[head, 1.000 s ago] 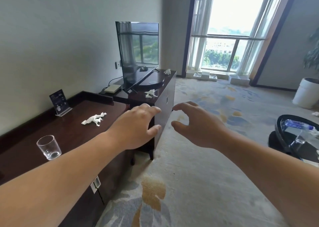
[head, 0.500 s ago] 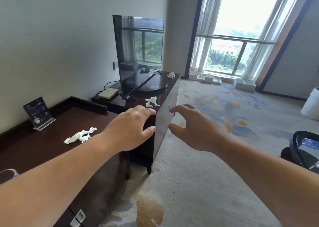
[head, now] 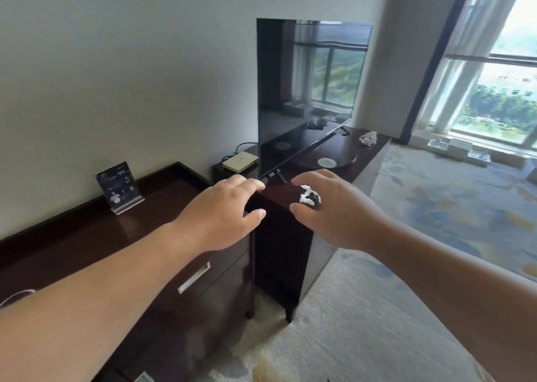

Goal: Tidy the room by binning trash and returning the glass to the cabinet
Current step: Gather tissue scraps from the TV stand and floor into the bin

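Two scraps of crumpled white paper are in sight, and we're going for the near one [head: 308, 198], a twisted, spiky wad sitting on the front corner of the dark TV cabinet [head: 343, 161]. Our right hand [head: 334, 213] curls around it, fingers [head: 302, 180] spread apart, thumb low, the wad framed between them but not yet pinched as far as we can tell. Our left hand [head: 223, 210] hovers just beside, fingers loosely apart and holding nothing, over the edge where the lower worktop [head: 87, 236] meets the cabinet.

So we judge this to be the trash-gathering step, early on. Next we need to close the right fingers on that wad; it looks light and springy, so a gentle pinch should do.

The far scrap [head: 368, 138] waits at the cabinet's other end, well apart. No glass or bin in view right now.

Round about: glossy dark wood, reflective; a thin black television [head: 311, 91] mirroring the window; a small cream box [head: 240, 161] behind it; an acrylic sign stand [head: 119, 187] by the wall; patterned carpet [head: 377, 309] underfoot.
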The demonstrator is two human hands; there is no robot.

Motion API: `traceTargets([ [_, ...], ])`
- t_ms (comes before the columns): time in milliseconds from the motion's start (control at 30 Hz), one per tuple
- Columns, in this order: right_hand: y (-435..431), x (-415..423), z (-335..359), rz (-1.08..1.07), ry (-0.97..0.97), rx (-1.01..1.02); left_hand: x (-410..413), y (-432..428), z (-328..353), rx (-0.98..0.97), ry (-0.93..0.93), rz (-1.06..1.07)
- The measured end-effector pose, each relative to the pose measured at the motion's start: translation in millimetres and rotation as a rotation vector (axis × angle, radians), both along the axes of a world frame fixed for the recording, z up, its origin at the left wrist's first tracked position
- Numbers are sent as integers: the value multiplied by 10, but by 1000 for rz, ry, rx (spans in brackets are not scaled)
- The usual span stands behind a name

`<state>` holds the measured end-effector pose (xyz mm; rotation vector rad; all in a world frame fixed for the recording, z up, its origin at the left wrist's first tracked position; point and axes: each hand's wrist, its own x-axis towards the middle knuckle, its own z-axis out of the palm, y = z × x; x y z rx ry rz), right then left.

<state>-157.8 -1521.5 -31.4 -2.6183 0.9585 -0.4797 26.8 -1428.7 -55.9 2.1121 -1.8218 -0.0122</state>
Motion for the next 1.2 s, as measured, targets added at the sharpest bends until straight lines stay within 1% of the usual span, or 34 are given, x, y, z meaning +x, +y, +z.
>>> traceTargets([
  [200,-397,719,-109,146,22,6,548,-188,-55,6,21,148],
  [300,-474,1165,-159,202,26,11,926,-175,-102,16,15,205],
  [467,-498,1910,-256,308,86,21,1652,-70,-183,5,36,339],
  [600,-557,2359,-413,368,133,50,2033,-24,-331,37,62,416],
  [867,-897,3043,-706,523,219,79,2434,-115,-647,90,94,548],
  [1200,-1409,3570,-1214,769,322,167,2426,-392,-1173,257,212,798],
])
